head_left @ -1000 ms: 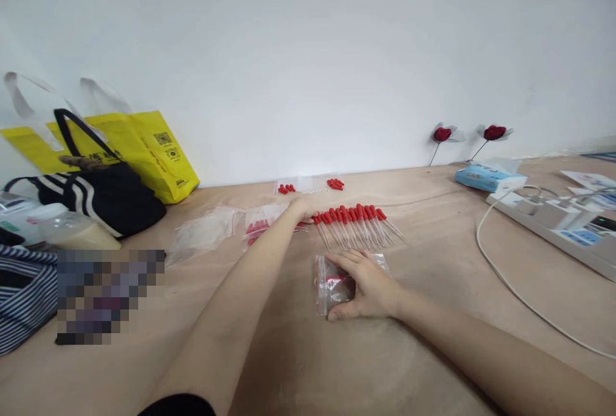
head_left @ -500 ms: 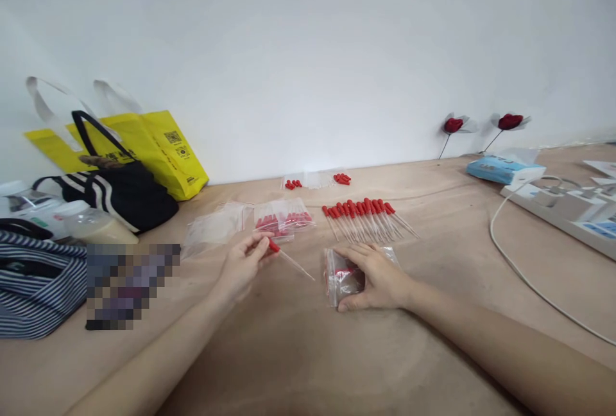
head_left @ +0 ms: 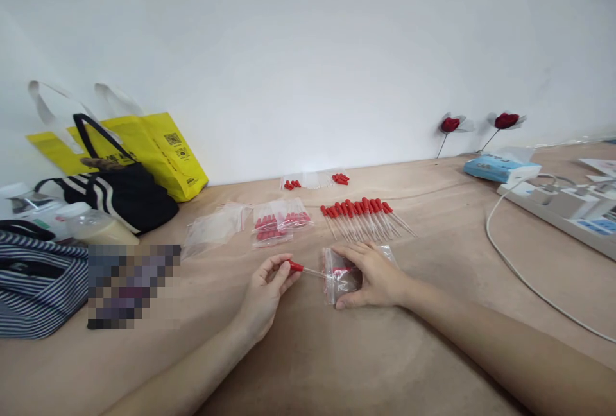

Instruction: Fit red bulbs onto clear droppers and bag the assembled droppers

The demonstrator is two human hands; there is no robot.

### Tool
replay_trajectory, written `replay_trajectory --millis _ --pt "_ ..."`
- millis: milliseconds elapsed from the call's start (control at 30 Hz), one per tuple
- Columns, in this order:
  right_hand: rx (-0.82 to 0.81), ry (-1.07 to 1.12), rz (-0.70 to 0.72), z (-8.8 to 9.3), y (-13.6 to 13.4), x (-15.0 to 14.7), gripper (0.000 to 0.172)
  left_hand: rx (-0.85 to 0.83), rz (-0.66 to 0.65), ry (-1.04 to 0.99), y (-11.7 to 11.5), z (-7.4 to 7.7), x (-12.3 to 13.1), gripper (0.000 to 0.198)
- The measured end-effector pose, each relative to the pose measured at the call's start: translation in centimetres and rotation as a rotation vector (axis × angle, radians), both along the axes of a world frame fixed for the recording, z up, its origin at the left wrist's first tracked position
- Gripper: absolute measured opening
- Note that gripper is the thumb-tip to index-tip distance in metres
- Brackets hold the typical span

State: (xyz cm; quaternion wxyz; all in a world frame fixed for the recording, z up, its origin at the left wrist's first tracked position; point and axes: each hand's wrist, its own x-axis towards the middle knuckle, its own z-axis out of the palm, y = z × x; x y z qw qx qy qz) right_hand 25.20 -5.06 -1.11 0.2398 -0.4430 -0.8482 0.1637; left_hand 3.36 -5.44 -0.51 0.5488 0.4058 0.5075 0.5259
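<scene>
Between thumb and fingers, my left hand (head_left: pixel 267 287) pinches the red end of a dropper (head_left: pixel 296 266). Its thin clear tube points right, and the tip reaches the opening edge of a clear zip bag (head_left: pixel 332 284); whether it is inside I cannot tell. My right hand (head_left: pixel 373 275) lies over that bag with thumb and fingers spread, holding it on the table. Something red shows inside the bag. Behind it lies a row of several red-topped droppers (head_left: pixel 360 210). Filled zip bags with red tops (head_left: pixel 282 220) lie behind my left hand, beside flat clear bags (head_left: pixel 214 226).
More red pieces (head_left: pixel 341 179) lie on clear bags near the wall. At the left stand a yellow bag (head_left: pixel 168 153), a black bag (head_left: pixel 125 194), a bottle (head_left: pixel 96 223) and a striped bag (head_left: pixel 43 281). A tissue pack (head_left: pixel 498 169) and power strip (head_left: pixel 568 210) with a cable are right.
My left hand has moved right and toward me with the dropper, whose tip now meets the bag's edge. My right hand stays on the bag.
</scene>
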Motion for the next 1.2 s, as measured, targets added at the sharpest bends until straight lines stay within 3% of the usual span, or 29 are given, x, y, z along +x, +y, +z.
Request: replay_trajectory --millis 267,500,667,733,867,933,1067,1200 --pt "0.025 -0.002 0.005 -0.2 0.1 0.0 0.091 0.225 -0.441 0.587 -0.5 0.0 0.6 0.020" --pt "0.037 0.004 0.014 -0.3 0.2 0.0 0.089 0.324 -0.461 0.718 0.6 -0.3 2.8 0.015" --pt "0.032 0.003 0.015 -0.3 0.2 0.0 0.090 0.376 -0.599 0.917 3.1 1.6 2.5 0.013" --pt "0.032 0.010 0.019 -0.3 0.2 0.0 0.090 0.400 -0.558 1.003 5.3 2.7 2.4 0.002" --pt "0.031 0.019 0.028 -0.2 0.3 0.0 0.088 0.363 -0.442 1.127 10.6 4.0 4.4 0.008" --pt "0.029 0.018 0.027 -0.2 0.3 0.0 0.086 0.277 -0.419 1.171 12.9 3.8 6.1 0.007" --pt "0.019 0.013 0.020 -0.1 0.3 -0.1 0.084 0.099 -0.385 1.185 16.2 2.7 8.9 0.029" --pt "0.015 0.014 0.016 -0.1 0.3 -0.1 0.084 0.125 -0.305 1.124 17.5 2.2 9.8 0.030"
